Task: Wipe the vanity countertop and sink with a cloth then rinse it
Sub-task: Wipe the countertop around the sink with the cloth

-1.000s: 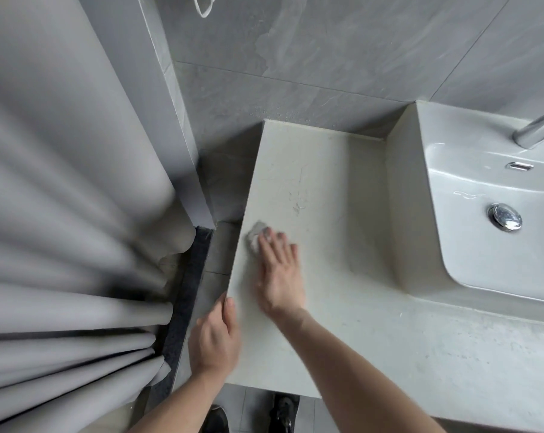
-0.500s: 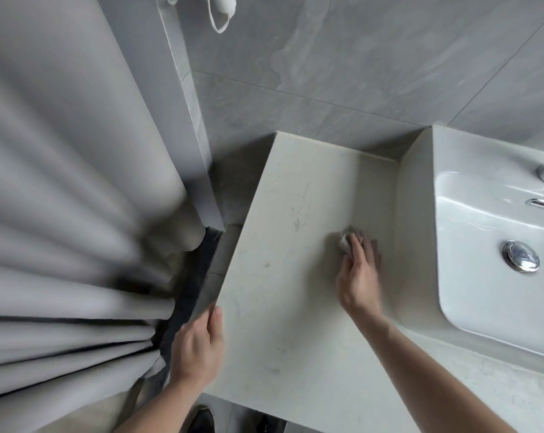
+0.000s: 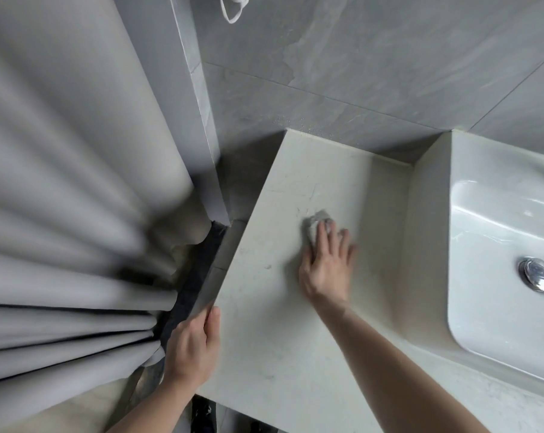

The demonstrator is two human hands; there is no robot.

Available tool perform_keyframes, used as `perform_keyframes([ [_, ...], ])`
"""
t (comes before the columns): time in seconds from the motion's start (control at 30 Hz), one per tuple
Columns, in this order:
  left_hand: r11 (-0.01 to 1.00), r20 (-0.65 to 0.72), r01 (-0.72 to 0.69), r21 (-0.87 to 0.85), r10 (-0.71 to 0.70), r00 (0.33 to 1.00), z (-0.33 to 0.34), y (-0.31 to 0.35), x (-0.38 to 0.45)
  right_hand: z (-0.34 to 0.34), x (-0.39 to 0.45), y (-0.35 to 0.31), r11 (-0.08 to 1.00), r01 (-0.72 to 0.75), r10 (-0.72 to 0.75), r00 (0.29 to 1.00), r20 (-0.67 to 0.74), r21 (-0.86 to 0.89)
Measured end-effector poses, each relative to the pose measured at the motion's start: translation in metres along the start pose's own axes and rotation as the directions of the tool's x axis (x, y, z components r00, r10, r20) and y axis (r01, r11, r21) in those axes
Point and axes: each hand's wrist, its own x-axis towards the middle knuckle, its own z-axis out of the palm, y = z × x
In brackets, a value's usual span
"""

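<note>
The cream vanity countertop (image 3: 274, 332) fills the middle of the head view. My right hand (image 3: 327, 264) lies flat on it, fingers spread, pressing a small grey cloth (image 3: 318, 220) under the fingertips near the counter's middle. Most of the cloth is hidden beneath the fingers. My left hand (image 3: 192, 345) grips the counter's left edge, thumb on top. The white sink basin (image 3: 495, 232) stands to the right, raised above the counter, with a chrome drain plug (image 3: 538, 278) in its bowl.
A grey shower curtain (image 3: 64, 220) hangs in folds at the left, close to the counter's left edge. Grey wall tiles (image 3: 358, 64) rise behind the counter. A white cord loop (image 3: 233, 9) hangs at the top. Dark shoes (image 3: 203, 414) show below the front edge.
My right hand has slid the cloth from the counter's left edge to beside the sink wall, then back left to the middle. My left hand stays on the left edge.
</note>
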Motion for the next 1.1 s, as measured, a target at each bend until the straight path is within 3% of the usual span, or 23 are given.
perform_keyframes([
  [0.17, 0.999, -0.019, -0.022, 0.026, 0.023, 1.0, -0.002, 0.003, 0.0, 0.025, -0.015, -0.089, 0.95, 0.308, -0.311, 0.946, 0.092, 0.048],
  [0.37, 0.999, -0.024, -0.037, 0.009, 0.037, 0.999, -0.002, 0.004, -0.001, 0.022, -0.015, -0.081, 0.911, 0.372, -0.391, 0.916, 0.088, 0.177],
  [0.43, 0.999, -0.034, -0.045, 0.0, 0.045, 0.998, -0.003, 0.004, -0.002, 0.013, -0.012, -0.055, 0.922, 0.309, -0.331, 0.942, 0.061, 0.235],
  [0.53, 0.999, -0.044, -0.047, -0.01, 0.047, 0.998, -0.003, 0.004, -0.002, -0.001, 0.0, 0.0, 0.953, 0.108, -0.091, 0.993, -0.075, 0.283],
  [0.63, 0.999, -0.038, -0.032, -0.012, 0.032, 0.999, -0.003, 0.004, -0.001, -0.021, 0.011, 0.054, 0.977, -0.069, 0.103, 0.982, -0.159, 0.202],
  [0.73, 1.0, -0.047, -0.03, -0.009, 0.029, 0.998, -0.004, 0.006, -0.002, -0.03, 0.014, 0.086, 0.982, -0.179, 0.186, 0.969, -0.164, 0.053],
  [0.87, 0.999, -0.031, -0.031, -0.006, 0.031, 0.999, -0.005, 0.005, -0.002, -0.018, 0.012, 0.072, 0.957, -0.286, 0.29, 0.949, -0.124, 0.05],
  [0.93, 0.999, -0.031, -0.032, -0.017, 0.032, 0.999, -0.004, 0.004, -0.002, -0.01, 0.01, 0.047, 0.962, -0.268, 0.271, 0.956, -0.109, 0.048],
  [1.1, 0.998, 0.023, 0.01, -0.059, -0.009, 1.0, -0.006, 0.004, -0.001, 0.013, -0.007, -0.036, 0.995, 0.075, -0.076, 0.997, 0.014, 0.058],
])
